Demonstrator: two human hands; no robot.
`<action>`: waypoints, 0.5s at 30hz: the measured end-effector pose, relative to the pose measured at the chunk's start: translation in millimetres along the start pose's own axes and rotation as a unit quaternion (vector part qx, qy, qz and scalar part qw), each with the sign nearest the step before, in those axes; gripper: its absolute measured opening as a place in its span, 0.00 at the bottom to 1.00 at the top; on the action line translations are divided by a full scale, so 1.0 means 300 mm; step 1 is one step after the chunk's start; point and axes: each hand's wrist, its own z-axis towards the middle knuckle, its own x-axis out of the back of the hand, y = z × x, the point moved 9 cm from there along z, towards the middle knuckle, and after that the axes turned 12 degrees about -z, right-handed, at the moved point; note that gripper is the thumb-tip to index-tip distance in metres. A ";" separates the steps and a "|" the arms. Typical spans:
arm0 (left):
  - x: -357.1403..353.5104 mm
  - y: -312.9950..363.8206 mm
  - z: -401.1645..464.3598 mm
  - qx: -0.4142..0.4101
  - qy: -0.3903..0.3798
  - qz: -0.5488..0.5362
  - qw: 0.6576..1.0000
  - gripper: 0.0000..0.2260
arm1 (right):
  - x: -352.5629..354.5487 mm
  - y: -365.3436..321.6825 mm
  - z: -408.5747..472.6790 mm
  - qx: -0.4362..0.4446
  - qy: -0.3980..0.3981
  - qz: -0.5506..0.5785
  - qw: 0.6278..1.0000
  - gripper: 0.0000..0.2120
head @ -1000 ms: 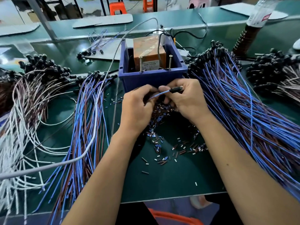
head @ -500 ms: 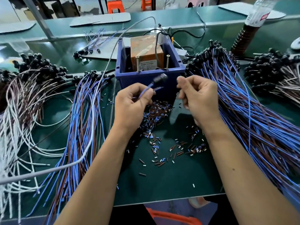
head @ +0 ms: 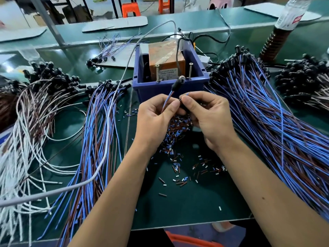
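Note:
My left hand [head: 154,118] grips a thin blue and brown wire whose black connector [head: 176,82] points up toward the blue bin [head: 170,86]. My right hand [head: 208,114] pinches the wire's free end between thumb and forefinger, close beside the left fingertips. Both hands hover just in front of the bin, above a heap of short cut insulation bits [head: 178,129] on the green table [head: 195,202].
A large fan of blue and brown wires with black connectors [head: 267,111] lies to the right. A similar bundle [head: 96,132] and white wires [head: 23,150] lie left. A grey cable [head: 99,168] crosses the left side. An orange box [head: 165,57] sits inside the bin. A bottle [head: 279,31] stands back right.
My hands drew apart with the wire staying in my left hand, connector swinging up. Now my right hand has come back and pinches the wire's end beside my left fingers.

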 end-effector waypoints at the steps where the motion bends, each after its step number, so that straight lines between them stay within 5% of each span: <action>1: 0.008 0.020 0.001 -0.033 0.008 0.039 0.999 0.05 | 0.003 -0.001 0.000 -0.005 0.000 0.003 1.000 0.04; 6: 0.072 0.142 -0.042 -0.216 0.137 0.177 0.950 0.05 | 0.030 -0.008 0.006 -0.014 0.017 0.028 0.999 0.06; 10: 0.148 0.151 -0.048 -0.202 0.248 0.145 0.936 0.04 | 0.062 -0.024 0.018 0.011 0.045 0.001 0.999 0.06; 15: 0.160 0.146 -0.029 -0.170 0.253 0.106 0.946 0.03 | 0.100 -0.092 0.002 0.108 0.193 -0.239 0.945 0.05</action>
